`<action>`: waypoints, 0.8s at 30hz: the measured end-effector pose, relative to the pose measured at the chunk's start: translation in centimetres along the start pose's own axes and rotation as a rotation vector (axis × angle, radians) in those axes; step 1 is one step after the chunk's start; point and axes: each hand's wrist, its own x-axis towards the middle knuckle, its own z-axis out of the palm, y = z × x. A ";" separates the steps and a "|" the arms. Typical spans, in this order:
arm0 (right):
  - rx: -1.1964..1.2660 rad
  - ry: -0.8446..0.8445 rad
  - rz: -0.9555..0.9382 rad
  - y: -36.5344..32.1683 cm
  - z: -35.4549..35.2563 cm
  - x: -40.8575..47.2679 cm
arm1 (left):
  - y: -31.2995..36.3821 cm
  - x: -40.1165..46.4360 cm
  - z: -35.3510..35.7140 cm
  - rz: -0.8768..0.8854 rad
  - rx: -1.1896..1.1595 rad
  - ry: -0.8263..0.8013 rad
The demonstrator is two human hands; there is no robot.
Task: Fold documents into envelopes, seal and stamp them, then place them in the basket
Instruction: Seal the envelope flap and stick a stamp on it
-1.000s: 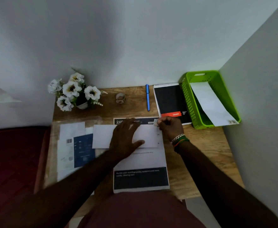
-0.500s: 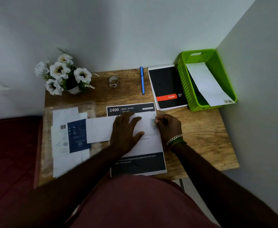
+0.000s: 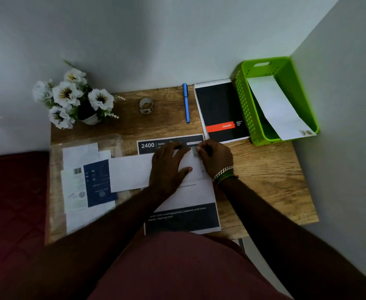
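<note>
A white envelope lies across the middle of the wooden desk, on top of a printed sheet. My left hand presses flat on the envelope with spread fingers. My right hand has curled fingers at the envelope's top right corner, where a small stamp sits under its fingertips. The green basket stands at the back right and holds one stamped envelope leaning inside.
A stack of papers in a clear sleeve lies at the left. Along the back are a flower pot, a roll of stamps, a blue pen and a black notepad. Walls close the back and right.
My right hand brought the stamp from above the envelope's corner down onto it. My left hand stayed flat on the envelope. The camera view shifted.
</note>
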 end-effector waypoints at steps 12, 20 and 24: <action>-0.072 0.008 0.022 -0.1 0.7 -0.1 | -0.1 0.0 0.4 -0.010 -0.123 0.020; -0.092 0.007 0.043 -0.1 0.9 0.0 | -0.1 0.1 0.4 0.006 -0.067 0.004; -0.095 0.016 0.049 -0.2 1.0 0.0 | -0.2 0.1 0.3 0.005 -0.067 -0.022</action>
